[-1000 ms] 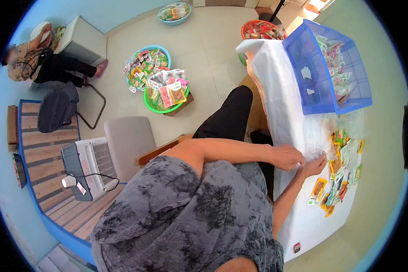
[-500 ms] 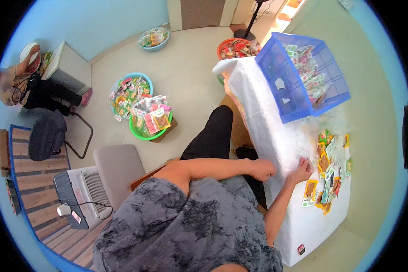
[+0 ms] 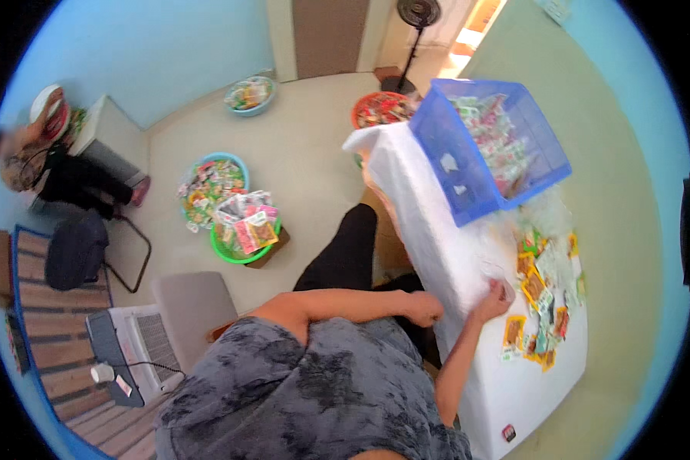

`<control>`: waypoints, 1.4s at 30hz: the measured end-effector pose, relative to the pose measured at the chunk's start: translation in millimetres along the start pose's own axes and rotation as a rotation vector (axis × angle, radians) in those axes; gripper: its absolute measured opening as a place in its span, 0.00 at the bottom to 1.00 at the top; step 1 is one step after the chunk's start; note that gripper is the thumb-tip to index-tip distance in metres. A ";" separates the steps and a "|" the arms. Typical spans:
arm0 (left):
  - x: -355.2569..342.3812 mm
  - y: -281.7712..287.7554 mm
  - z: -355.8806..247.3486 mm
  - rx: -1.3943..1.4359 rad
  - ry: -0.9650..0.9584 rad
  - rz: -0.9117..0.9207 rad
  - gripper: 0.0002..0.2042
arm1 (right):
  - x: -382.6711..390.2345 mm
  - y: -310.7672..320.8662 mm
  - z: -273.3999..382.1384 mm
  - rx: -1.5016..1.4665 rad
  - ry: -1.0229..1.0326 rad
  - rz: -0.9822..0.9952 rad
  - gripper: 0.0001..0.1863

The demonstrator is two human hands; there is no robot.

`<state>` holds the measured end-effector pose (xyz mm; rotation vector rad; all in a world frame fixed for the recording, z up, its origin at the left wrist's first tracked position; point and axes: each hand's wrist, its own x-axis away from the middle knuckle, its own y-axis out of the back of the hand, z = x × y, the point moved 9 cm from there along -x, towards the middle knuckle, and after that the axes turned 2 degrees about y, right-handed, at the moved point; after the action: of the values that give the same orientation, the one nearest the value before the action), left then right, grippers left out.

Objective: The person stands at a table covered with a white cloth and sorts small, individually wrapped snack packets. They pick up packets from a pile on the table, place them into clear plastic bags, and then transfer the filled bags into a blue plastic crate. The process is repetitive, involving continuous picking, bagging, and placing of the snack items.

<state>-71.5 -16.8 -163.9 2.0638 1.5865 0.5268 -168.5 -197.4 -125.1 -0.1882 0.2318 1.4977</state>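
Note:
My left hand (image 3: 423, 309) is closed in a fist at the near edge of the white-covered table (image 3: 406, 180); whatever it may hold is hidden. Over the table top, my right hand (image 3: 495, 297) has its fingers pinched together, with a faint clear sheen by the fingertips that is too small to name. Just right of that hand lies a loose pile of small snack packets (image 3: 534, 287), yellow, green and white. Clear plastic bags (image 3: 548, 215) sit beyond the pile, next to a blue plastic crate (image 3: 468, 205) holding several filled clear packs (image 3: 494, 146).
Packets fill a green basket (image 3: 224, 251), two blue basins (image 3: 247, 165) (image 3: 264, 107) and a red basin (image 3: 358, 111) on the floor. A stand fan (image 3: 418, 11), grey chair (image 3: 195, 307), heater-like appliance (image 3: 142, 345) and black chair (image 3: 77, 253) stand around. Another person (image 3: 77, 172) sits far left.
My view has tilted, so the room appears lower and slightly further left. Both hands stay closed in much the same place over the table edge.

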 end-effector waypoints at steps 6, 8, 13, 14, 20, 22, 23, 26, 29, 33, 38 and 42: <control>11.7 -21.5 14.2 -0.087 0.066 0.192 0.07 | 5.8 -5.9 -0.6 -0.036 -0.016 0.034 0.08; 15.0 -17.7 9.3 -0.107 0.066 0.252 0.08 | 3.0 -1.8 0.0 0.029 -0.027 0.048 0.09; 14.6 -19.4 12.7 -0.112 0.137 0.288 0.11 | 2.0 3.5 -8.3 -0.015 -0.084 0.050 0.11; 14.9 -17.6 14.4 -0.116 0.141 0.279 0.11 | 1.3 1.8 -6.8 -0.044 -0.072 0.035 0.11; 17.6 -15.9 9.0 -0.149 0.146 0.326 0.11 | -1.9 15.4 -25.5 -0.037 -0.042 0.004 0.07; 24.3 -11.0 4.8 -0.140 0.147 0.313 0.11 | -6.4 22.4 -25.5 0.083 0.027 0.055 0.05; 24.4 -11.6 10.0 -0.118 0.139 0.282 0.12 | -1.0 12.2 -15.0 0.173 0.093 0.118 0.06; 27.7 -12.3 21.8 -0.112 0.101 0.267 0.12 | 2.2 5.7 -2.4 0.153 0.095 0.025 0.05; 31.3 -6.0 18.0 -0.078 0.153 0.338 0.15 | 8.9 4.4 3.5 -0.059 -0.004 -0.015 0.09; 31.4 -10.5 35.2 -0.062 0.167 0.272 0.16 | 16.3 1.3 15.7 -0.207 -0.065 -0.063 0.08; 35.1 -13.1 41.6 -0.076 0.205 0.371 0.17 | 11.1 10.2 28.7 -0.237 -0.131 -0.176 0.07; 46.1 -6.7 64.1 0.005 0.253 0.292 0.15 | -28.8 -15.6 107.7 -0.190 0.035 -0.197 0.08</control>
<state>-28.5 20.2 -219.2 2.3222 1.4213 0.9199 -150.7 -197.5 -14.0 -0.3790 0.0957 1.3209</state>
